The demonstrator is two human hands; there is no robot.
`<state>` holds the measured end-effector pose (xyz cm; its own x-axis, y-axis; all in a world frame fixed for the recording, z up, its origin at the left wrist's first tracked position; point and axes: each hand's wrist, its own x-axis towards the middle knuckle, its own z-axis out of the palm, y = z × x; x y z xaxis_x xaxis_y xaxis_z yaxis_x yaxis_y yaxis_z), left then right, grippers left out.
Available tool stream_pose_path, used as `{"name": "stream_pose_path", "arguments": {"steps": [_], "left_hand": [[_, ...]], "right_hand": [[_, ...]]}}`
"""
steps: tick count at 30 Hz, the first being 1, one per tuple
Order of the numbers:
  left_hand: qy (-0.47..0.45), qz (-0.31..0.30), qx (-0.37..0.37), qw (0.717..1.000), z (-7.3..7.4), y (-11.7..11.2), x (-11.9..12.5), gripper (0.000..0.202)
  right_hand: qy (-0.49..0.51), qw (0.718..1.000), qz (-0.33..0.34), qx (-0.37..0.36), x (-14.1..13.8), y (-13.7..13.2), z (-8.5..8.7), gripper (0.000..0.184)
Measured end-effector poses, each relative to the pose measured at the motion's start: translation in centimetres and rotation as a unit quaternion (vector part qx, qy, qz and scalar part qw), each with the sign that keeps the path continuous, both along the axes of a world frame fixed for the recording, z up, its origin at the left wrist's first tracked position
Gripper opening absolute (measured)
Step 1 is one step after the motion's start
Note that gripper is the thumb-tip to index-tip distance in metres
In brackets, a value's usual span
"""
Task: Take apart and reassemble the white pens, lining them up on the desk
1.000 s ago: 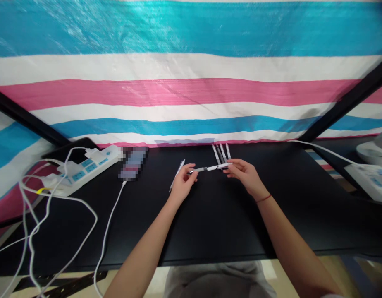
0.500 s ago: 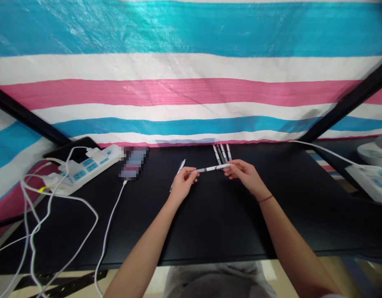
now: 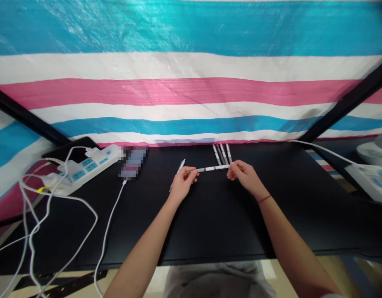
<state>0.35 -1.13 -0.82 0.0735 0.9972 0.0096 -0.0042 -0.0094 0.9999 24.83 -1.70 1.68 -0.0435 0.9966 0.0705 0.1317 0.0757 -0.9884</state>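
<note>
Left hand (image 3: 182,185) and right hand (image 3: 244,176) each pinch one end of a pen (image 3: 211,168) above the surface (image 3: 209,219). Three pens (image 3: 222,153) lie just behind it, another pen (image 3: 177,174) left.

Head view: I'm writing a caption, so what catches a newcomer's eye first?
The striped tarp in blue, white and pink fills the back. At the middle of the black table, the left hand and right hand hold one pen by its ends. White cables tangle at left.
</note>
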Motion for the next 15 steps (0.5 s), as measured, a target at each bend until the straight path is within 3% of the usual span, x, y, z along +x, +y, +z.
{"name": "stream_pose_path", "arguments": {"steps": [5, 10, 15], "left_hand": [[0.007, -0.005, 0.002, 1.000, -0.09, 0.04, -0.01, 0.034], [0.008, -0.008, 0.003, 1.000, -0.03, 0.07, 0.01, 0.033], [-0.003, -0.004, -0.003, 1.000, -0.05, 0.05, -0.03, 0.033]], "right_hand": [[0.046, 0.999, -0.001, 0.012, 0.12, 0.14, -0.16, 0.034], [-0.032, 0.998, -0.031, 0.046, 0.03, 0.06, 0.09, 0.033], [0.022, 0.999, -0.006, 0.037, 0.13, 0.02, -0.07, 0.029]]}}
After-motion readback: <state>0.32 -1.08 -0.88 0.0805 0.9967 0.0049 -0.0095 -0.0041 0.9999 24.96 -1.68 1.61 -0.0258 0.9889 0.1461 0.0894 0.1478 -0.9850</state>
